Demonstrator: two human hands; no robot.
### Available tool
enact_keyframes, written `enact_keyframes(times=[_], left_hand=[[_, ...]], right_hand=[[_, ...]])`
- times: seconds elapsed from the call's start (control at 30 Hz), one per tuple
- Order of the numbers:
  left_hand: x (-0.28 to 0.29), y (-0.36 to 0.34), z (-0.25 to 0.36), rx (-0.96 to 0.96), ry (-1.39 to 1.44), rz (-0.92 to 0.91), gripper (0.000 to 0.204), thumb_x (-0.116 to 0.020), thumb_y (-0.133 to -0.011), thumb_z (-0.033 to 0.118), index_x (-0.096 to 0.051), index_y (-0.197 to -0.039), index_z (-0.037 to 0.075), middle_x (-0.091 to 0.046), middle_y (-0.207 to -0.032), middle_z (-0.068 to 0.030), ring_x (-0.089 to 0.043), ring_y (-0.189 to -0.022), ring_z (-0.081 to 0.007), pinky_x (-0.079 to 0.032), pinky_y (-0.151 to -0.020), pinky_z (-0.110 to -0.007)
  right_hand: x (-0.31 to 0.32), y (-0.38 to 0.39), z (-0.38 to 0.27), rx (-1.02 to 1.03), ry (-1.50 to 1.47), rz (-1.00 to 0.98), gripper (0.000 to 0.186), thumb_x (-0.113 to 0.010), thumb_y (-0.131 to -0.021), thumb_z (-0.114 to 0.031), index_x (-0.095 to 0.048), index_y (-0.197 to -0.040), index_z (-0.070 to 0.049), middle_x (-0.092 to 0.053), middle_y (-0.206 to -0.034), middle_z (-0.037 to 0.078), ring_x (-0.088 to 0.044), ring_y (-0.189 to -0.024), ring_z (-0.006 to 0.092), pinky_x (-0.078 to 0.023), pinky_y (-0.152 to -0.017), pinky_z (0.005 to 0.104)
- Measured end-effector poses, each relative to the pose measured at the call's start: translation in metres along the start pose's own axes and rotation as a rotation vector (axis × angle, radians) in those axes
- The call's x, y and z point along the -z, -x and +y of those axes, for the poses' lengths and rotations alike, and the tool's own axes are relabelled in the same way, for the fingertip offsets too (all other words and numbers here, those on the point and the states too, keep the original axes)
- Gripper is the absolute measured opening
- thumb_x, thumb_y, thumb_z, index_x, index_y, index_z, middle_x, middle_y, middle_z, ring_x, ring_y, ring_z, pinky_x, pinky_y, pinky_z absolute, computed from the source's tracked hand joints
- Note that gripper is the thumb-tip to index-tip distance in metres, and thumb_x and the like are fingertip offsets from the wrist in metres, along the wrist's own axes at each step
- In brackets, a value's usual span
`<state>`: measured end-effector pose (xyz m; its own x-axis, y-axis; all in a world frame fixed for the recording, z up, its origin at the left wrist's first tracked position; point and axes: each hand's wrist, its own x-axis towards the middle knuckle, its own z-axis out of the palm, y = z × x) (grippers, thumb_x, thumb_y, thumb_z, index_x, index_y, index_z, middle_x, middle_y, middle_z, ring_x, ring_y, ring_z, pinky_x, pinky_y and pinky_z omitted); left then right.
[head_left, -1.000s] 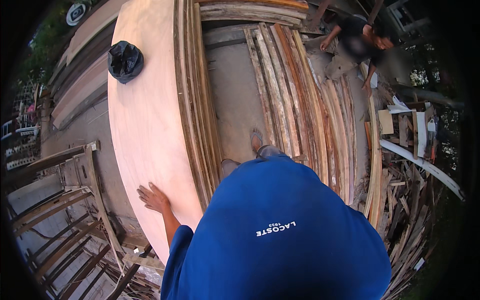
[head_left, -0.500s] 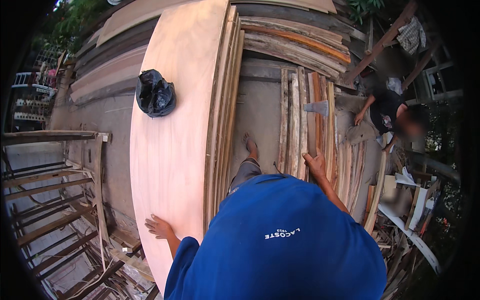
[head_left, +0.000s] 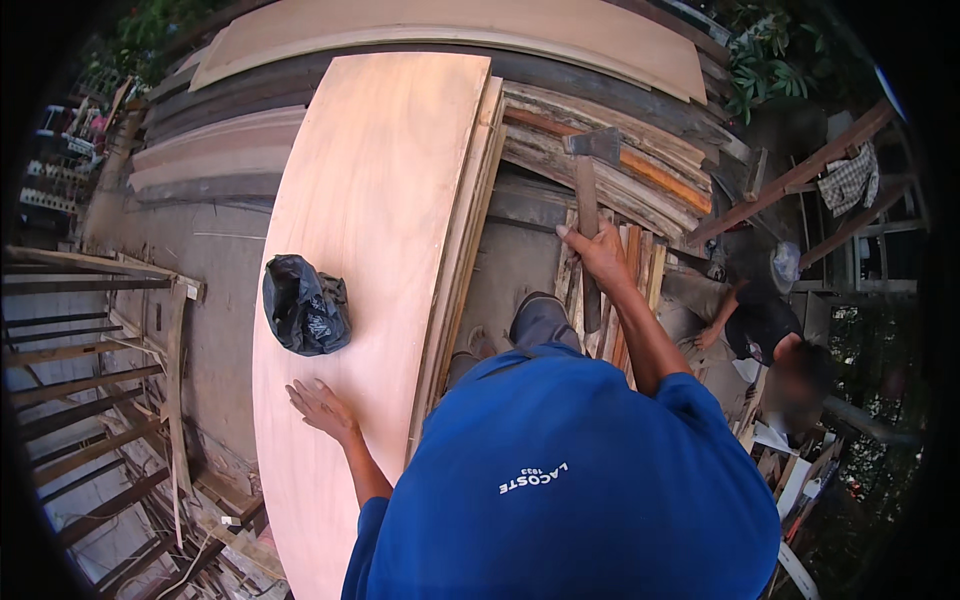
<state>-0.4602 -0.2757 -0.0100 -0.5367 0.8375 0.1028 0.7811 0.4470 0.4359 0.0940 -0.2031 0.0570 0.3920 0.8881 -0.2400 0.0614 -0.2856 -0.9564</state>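
My right hand (head_left: 603, 255) is closed around the wooden handle of a hatchet (head_left: 587, 190). Its metal head points away from me, over the stacked timber. My left hand (head_left: 322, 408), fingers spread, rests flat on the top board of a long stack of pale wooden boards (head_left: 380, 200). Just beyond that hand sits a black plastic bag (head_left: 320, 315), its mouth open. What the bag holds is too dark to make out.
Rough timber strips (head_left: 625, 345) lie to the right under my arm. More planks (head_left: 610, 150) are piled at the back, beside a large board (head_left: 450, 28). A wooden slatted frame (head_left: 90, 360) stands at left. A person in a dark shirt (head_left: 755, 320) crouches at right.
My right hand has lifted the hatchet and moved it forward, away from me. The left hand has slid forward along the board, nearer the bag. The view has shifted too.
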Motion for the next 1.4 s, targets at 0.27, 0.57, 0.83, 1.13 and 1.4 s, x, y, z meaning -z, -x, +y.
enact_keyframes(times=[0.27,0.57,0.83,1.13,1.4], left_hand=[[-0.053,0.04,0.153,0.249,-0.066,-0.093,0.096,-0.04,-0.103,0.072,-0.027,-0.164,0.0,-0.024,-0.172,-0.0229,-0.018,-0.159,-0.0438,-0.013,-0.122,-0.072],[-0.085,0.047,0.223,0.575,-0.243,-0.046,0.102,-0.042,-0.099,0.077,-0.024,-0.166,0.002,-0.018,-0.173,-0.0234,-0.013,-0.16,-0.0443,-0.012,-0.123,-0.07],[-0.101,0.084,0.267,-0.082,-0.439,-0.203,0.109,-0.09,-0.075,0.04,-0.032,-0.164,0.015,-0.019,-0.175,-0.0125,-0.014,-0.161,-0.0404,-0.014,-0.125,-0.068],[-0.107,0.093,0.259,-0.06,-0.44,-0.084,0.1,-0.089,-0.079,0.031,-0.036,-0.162,0.015,-0.034,-0.171,-0.0056,-0.024,-0.16,-0.0344,-0.018,-0.127,-0.062],[-0.096,0.075,0.291,-0.008,-0.468,-0.147,0.105,-0.09,-0.076,0.029,-0.034,-0.163,0.014,-0.029,-0.172,-0.0094,-0.022,-0.16,-0.0364,-0.018,-0.126,-0.064]], right_hand=[[-0.027,-0.263,-0.073,0.333,0.108,-0.118,0.036,-0.085,-0.088,-0.03,-0.067,-0.105,-0.003,-0.067,-0.087,0.002,-0.062,-0.082,0.0142,-0.051,-0.076,0.0328],[-0.115,-0.474,-0.094,0.246,0.423,-0.478,0.066,-0.088,-0.078,-0.043,-0.071,-0.124,0.002,-0.076,-0.109,0.019,-0.072,-0.1,0.0277,-0.054,-0.092,0.0395],[-0.127,-0.51,-0.077,0.232,0.709,-0.554,0.07,-0.088,-0.07,-0.046,-0.075,-0.12,0.002,-0.077,-0.106,0.023,-0.074,-0.101,0.0335,-0.055,-0.092,0.0419],[-0.096,-0.479,-0.097,0.093,0.425,-0.651,0.072,-0.09,-0.071,-0.037,-0.071,-0.128,0.002,-0.077,-0.112,0.021,-0.074,-0.103,0.0309,-0.055,-0.094,0.0386],[-0.096,-0.481,-0.08,0.082,0.34,-0.607,0.063,-0.089,-0.078,-0.029,-0.069,-0.129,0.003,-0.077,-0.113,0.017,-0.074,-0.098,0.0256,-0.056,-0.09,0.0365]])
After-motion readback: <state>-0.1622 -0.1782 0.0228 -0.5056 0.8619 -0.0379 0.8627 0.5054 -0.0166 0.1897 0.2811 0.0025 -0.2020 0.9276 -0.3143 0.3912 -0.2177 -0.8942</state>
